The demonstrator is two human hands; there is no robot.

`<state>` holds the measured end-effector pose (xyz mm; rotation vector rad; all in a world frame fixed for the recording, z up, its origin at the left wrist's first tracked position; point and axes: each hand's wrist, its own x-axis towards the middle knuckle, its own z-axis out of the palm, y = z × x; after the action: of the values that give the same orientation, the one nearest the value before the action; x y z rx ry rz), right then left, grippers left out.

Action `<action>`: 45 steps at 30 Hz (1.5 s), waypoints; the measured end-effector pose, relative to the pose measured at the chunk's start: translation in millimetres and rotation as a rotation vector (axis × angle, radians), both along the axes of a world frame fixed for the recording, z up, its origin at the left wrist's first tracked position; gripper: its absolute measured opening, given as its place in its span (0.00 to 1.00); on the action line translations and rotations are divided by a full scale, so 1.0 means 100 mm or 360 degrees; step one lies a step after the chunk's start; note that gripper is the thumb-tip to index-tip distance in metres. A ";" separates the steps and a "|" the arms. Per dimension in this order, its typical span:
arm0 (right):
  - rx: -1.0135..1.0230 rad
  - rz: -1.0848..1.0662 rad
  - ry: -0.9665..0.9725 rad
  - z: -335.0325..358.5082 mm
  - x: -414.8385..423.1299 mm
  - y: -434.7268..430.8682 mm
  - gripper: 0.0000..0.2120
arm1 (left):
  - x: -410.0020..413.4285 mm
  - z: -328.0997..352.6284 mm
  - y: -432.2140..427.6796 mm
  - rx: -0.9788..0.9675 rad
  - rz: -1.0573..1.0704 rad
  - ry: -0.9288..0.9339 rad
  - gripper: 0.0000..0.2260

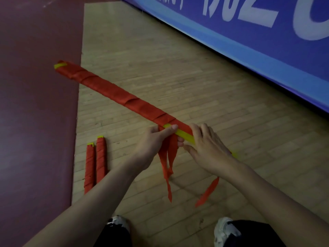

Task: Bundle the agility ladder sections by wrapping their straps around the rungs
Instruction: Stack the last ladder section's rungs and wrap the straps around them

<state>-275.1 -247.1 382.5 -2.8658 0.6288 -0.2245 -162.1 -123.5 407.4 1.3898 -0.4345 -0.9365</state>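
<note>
While the left hand pinches the rungs, the right hand rests, fingers spread. Any slack could unwind the loose straps.

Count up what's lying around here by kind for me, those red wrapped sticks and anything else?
Finished ladder bundles, side by side on the floor: 2
Partly wrapped ladder bundle, gripped by the left hand, right hand resting on it: 1
Shoes: 2
Blue banner: 1
Total: 6
</note>
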 end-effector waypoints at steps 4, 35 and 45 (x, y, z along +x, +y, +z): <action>0.0627 0.0127 -0.0061 0.24 -0.10 -0.15 0.27 | 0.07 0.07 0.04 0.0017 -0.0090 -0.0055 0.10; 0.1686 0.0128 -0.0186 0.34 -0.21 -0.36 0.12 | 0.12 0.11 0.07 0.0012 -0.0349 0.0054 0.07; 0.0571 0.0154 0.0016 0.23 -0.13 -0.23 0.18 | 0.07 0.04 0.06 0.0005 -0.0237 0.0083 0.09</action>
<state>-287.9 -270.5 405.0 -2.5432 0.4747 -0.0725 -155.1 -117.6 411.7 1.3463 -0.5026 -1.0923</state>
